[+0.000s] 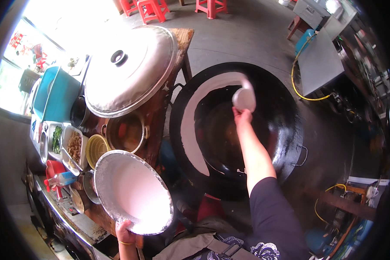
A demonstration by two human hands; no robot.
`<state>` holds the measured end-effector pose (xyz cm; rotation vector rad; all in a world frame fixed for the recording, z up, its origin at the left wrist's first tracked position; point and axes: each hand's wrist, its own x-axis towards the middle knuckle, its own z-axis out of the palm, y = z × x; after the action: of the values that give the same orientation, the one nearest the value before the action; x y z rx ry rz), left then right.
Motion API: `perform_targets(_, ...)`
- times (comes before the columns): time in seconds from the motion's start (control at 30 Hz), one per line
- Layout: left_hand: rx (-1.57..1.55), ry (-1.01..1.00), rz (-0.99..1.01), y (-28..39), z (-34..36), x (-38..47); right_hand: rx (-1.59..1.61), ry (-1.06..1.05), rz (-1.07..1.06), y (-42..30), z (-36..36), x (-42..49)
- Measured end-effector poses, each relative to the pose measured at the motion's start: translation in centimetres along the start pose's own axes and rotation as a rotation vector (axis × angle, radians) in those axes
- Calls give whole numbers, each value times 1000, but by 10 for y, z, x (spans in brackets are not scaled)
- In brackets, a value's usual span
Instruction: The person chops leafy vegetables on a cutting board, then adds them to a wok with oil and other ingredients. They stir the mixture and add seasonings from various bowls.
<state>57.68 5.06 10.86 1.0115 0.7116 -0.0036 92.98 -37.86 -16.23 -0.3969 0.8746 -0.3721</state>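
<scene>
A pale bowl-like scoop is in my right hand, over the far side of a large black wok. Pale batter streams from its far edge. On the wok's inner wall, a band of pale batter curves along the left and far sides; the right side shows bare, shiny metal. My left hand grips the near rim of a big metal basin, which is tilted and holds pale liquid batter.
A large domed metal lid lies on the wooden table at left. Near it are a two-handled pot, yellow basket, food trays and turquoise tub. A yellow hose hangs by a metal stand at right.
</scene>
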Motion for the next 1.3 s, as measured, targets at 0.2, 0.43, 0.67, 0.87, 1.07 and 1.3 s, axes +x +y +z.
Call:
perform_targets(0.2, -29, 19, -6, 2, 4, 2, 110, 274, -257, -92, -85, -103)
perform_targets(0.43, 64, -100, -68, 4, -16, 13, -520, 104, 322, -77, -138, -277)
perform_targets(0.67, 35, -162, -70, -1, -24, 11, -865, -527, 309, -28, -75, -255)
perform_targets(0.87, 112, -143, -81, -14, -31, 15, -1463, -1247, 111, -23, -79, -169)
perform_targets(1.07, 154, -130, -82, -32, -7, 14, -1890, -911, 220, -168, -111, -117)
perform_targets(1.3, 419, -209, -218, -89, 37, 35, -969, -481, 348, -262, -89, -167)
